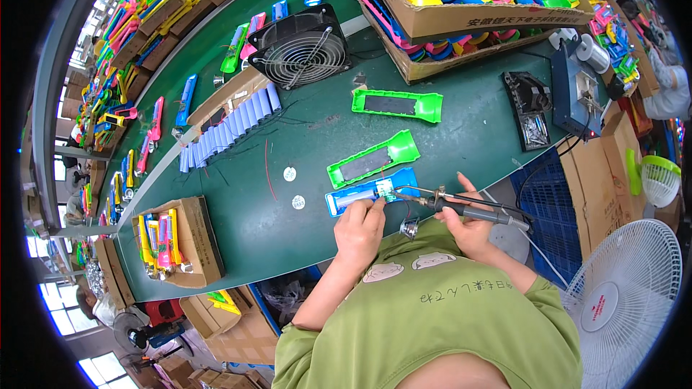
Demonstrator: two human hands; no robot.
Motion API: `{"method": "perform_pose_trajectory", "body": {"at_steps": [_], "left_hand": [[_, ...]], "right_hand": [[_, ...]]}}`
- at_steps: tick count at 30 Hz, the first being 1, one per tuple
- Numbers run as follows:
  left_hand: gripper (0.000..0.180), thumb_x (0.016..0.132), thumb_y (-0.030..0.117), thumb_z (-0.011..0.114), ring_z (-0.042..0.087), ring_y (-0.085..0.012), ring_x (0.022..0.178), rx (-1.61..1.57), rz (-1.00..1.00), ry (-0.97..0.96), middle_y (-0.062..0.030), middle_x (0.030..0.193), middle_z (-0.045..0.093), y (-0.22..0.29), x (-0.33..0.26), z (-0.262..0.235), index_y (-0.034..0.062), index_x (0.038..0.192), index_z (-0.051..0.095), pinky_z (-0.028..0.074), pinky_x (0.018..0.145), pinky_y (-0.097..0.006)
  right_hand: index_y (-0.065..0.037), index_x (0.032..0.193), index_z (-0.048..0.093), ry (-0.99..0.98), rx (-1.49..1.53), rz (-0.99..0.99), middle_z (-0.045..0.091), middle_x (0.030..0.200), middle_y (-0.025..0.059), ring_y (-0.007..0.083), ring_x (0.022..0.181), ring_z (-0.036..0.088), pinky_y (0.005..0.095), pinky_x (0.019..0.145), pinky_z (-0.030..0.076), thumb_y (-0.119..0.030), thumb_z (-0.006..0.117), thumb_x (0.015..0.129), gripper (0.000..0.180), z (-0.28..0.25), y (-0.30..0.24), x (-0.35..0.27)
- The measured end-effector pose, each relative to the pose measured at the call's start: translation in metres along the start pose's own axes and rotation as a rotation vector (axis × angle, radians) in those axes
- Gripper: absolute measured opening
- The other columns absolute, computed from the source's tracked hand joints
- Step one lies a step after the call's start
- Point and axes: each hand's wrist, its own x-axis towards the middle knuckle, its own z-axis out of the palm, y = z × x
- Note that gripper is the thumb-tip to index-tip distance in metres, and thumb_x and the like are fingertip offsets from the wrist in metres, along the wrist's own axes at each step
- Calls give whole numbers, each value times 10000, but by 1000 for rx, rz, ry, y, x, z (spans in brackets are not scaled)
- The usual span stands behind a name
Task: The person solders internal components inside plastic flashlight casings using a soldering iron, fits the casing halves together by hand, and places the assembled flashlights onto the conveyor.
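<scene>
Blue casing point(371, 191) lies open on the green table point(303, 137) just below the middle of the frame, with a small circuit board point(383, 189) set in its right half, and our left hand point(360, 227) sits directly beneath it, fingers curled and pinched against the casing's lower edge near the board; what the fingertips grip we cannot tell, it is too small to make out. Our right hand point(468, 223), to the right of centre, is closed around the dark handle of a soldering iron point(461, 209) whose thin tip points left and reaches the board's right side. Whether tip and board actually touch is hard to judge at this size. A small round metal piece point(409, 227) near the table edge is half covered by our green shirt, and the iron's cable runs off to the lower right behind the wrist. Just above the blue casing lie two green casings point(375, 158) point(398, 104), the nearer one almost touching it. Left of the hands the table is open, dotted only by two small white discs point(290, 173) and a thin red wire point(268, 173); the table's near edge runs right under our forearms, and a blue crate point(548, 202) and white fan point(623, 295) crowd the right side
</scene>
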Motion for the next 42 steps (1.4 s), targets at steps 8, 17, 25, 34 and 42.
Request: {"method": "perform_pose_trajectory", "body": {"at_steps": [8,17,25,34,42], "left_hand": [[261,606,15,667,527,-183,618,18,72,-25,-38,722,504,-1,1,-2,50,863,643,436,506,-293],[259,607,17,668,528,-189,624,17,67,-37,-39,731,512,-1,0,-2,50,862,644,439,518,-299],[255,614,22,666,534,-190,633,10,51,-53,-39,742,521,-1,1,-3,57,866,647,443,529,-298],[230,617,20,663,536,-189,638,2,16,-83,-38,740,524,2,5,-5,59,844,650,451,543,-297],[260,633,37,688,547,-211,705,-48,-92,-48,-72,803,528,10,12,-11,77,888,653,444,583,-319]], "right_hand": [[-23,869,604,26,-7,11,632,688,31,133,642,631,508,999,291,-16,651,720,156,0,-2,0],[11,895,562,-29,2,34,626,662,52,138,598,637,500,1055,219,-11,611,746,158,0,1,0],[17,899,569,-28,21,37,635,665,58,137,604,637,487,1055,225,-21,613,754,157,0,4,-1],[9,911,591,86,141,113,648,659,63,136,639,640,491,1015,273,-47,621,773,152,-7,2,10],[-21,1016,553,-98,-303,-397,646,731,75,199,655,632,405,884,444,-76,629,773,261,-27,10,79]]}}
